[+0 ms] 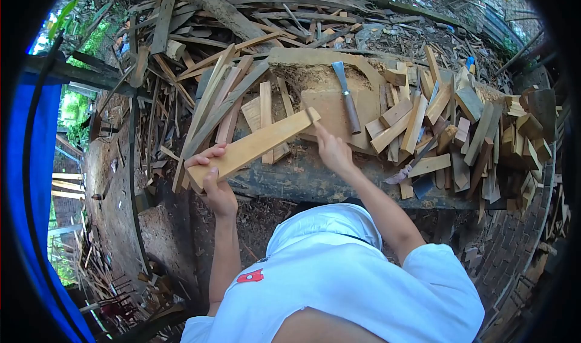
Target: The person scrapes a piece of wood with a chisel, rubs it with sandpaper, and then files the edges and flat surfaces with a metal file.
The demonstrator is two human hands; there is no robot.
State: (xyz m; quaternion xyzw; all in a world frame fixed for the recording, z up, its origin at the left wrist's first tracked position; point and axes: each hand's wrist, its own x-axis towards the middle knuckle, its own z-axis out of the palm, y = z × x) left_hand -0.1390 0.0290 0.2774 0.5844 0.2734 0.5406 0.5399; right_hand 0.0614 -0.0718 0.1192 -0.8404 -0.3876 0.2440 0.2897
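Note:
My left hand (212, 176) is wrapped around the near-left end of a long, pale wooden board (254, 143), thumb on one side and fingers on the other. The board is held slanting up to the right above the workbench. At its far end is my right hand (334, 152), fingers curled and close to the wood. A small dark strip (310, 115) shows across that end; I cannot make out whether it is a tool or a mark. A chisel (346, 98) with a wide metal blade and brown wooden handle lies just beyond my right hand.
Many wooden offcuts (417, 122) are piled on the right of the workbench (284, 182). Long strips (221, 101) lean at the left, and a thick wooden block (315, 58) stands at the back. Scrap wood (224, 10) covers the ground behind. A blue tarp (36, 179) hangs far left.

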